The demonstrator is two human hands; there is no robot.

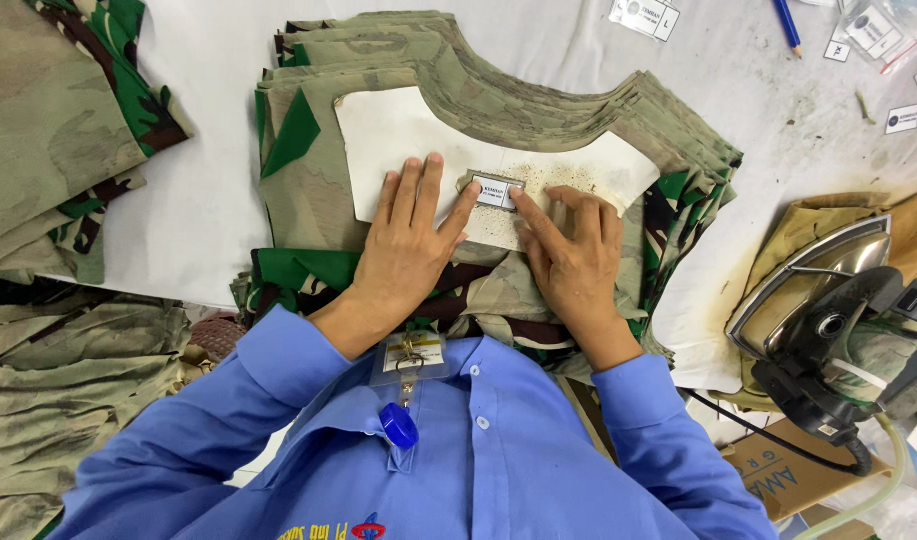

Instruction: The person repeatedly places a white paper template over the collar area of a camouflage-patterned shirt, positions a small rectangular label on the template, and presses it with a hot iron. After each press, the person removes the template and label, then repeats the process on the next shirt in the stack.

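A stack of camouflage fabric pieces [379, 70] with a curved neckline lies on the white table [199, 200]. On top sits a white template piece [399, 135], speckled brown near its middle. A small white label [498, 191] rests on it. My left hand [409, 245] lies flat on the template, its index fingertip touching the label's left end. My right hand [574, 255] presses beside it, index fingertip on the label's right end. Neither hand grips anything.
A steam iron [829, 320] rests on its side at the right, with a cord and hose. More camouflage fabric [49, 130] is piled at the left. Loose size tags [647, 15] and a blue pen [788, 25] lie at the far edge. A cardboard box [779, 475] stands lower right.
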